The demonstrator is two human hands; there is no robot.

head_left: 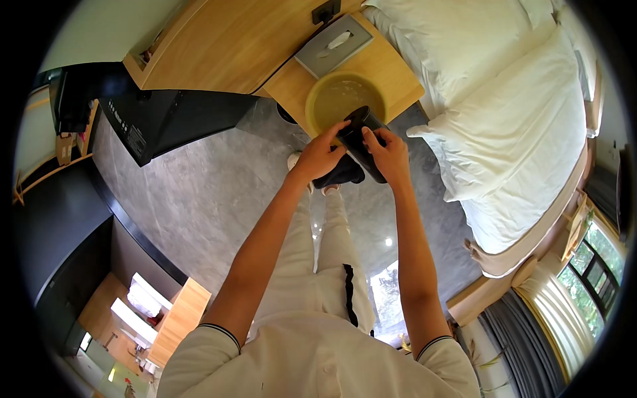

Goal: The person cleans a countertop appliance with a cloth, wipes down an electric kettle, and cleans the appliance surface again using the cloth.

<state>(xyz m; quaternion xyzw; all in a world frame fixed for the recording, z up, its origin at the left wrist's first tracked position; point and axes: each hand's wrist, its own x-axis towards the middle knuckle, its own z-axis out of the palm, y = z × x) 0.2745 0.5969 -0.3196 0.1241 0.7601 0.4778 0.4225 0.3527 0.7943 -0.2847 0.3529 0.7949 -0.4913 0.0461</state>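
Note:
In front of me I hold a black cylindrical container (362,147), tilted, its upper end over the near rim of a yellow basin (313,106). My right hand (390,154) is closed round its right side, with the thumb near the top end. A dark cloth (342,172) hangs bunched under my left hand (320,156), which is closed on it. The left fingertips also touch the container's upper left edge. The basin appears to have liquid in it and stands on a wooden bedside table (403,89). The container's exact kind cannot be made out.
A grey tissue box (334,46) stands behind the basin, below a wall socket (326,11). To the right is a bed with white bedding (511,126). On the left, a black cabinet-like box (179,123) stands on the grey floor (192,205).

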